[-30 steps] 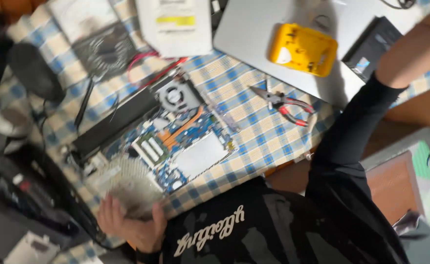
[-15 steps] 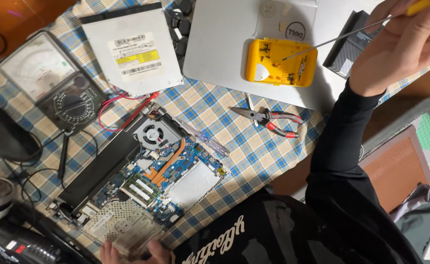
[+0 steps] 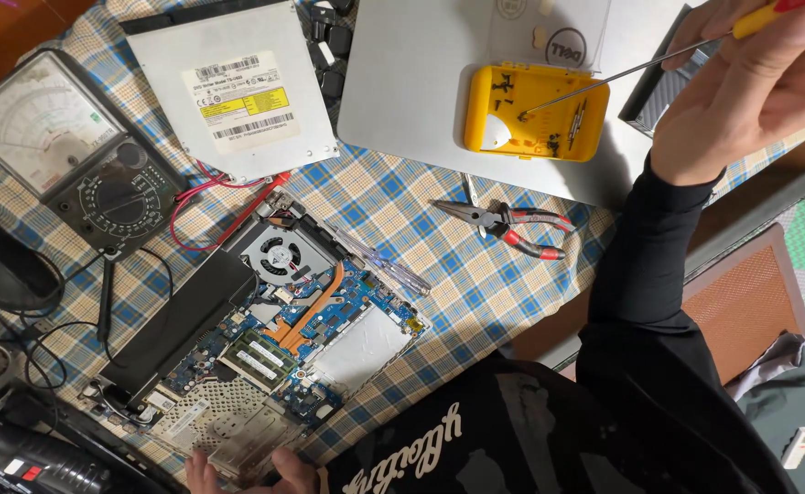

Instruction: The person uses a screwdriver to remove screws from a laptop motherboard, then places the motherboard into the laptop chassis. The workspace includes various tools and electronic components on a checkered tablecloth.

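Desk [image 3: 512, 274], covered in a blue-and-cream checked cloth, carrying all items below.

Silver laptop lid [image 3: 411, 101], flat at the desk's far edge, right of centre.

Opened laptop base [image 3: 265, 338], circuit board exposed with fan, copper heat pipe and black battery, lying slantwise toward the near left corner. My left hand [image 3: 256, 471] rests at its near corner, fingers curled against the perforated grille; only the fingertips show at the bottom of the view, so I cannot tell whether they pinch anything.

White optical drive [image 3: 237, 87], label up, at the far edge just left of the lid.

Analogue multimeter [image 3: 73, 151], at the far left corner, its red lead [image 3: 215, 197] trailing toward the laptop base.

Yellow parts tray [image 3: 535, 114], lying on the silver lid, holding small dark screws.

Pliers [image 3: 507, 224], red-and-black handles, on the cloth just near-side of the lid's edge.

Clear-handled screwdriver [image 3: 384, 265], lying on the cloth at the laptop base's far right side.

Long screwdriver [image 3: 640, 69], yellow handle, thin steel shaft. My right hand [image 3: 750, 91], at the far right corner, is closed around the handle, fingers pressed together on it; the shaft slants down and its tip sits inside the yellow tray among the screws.
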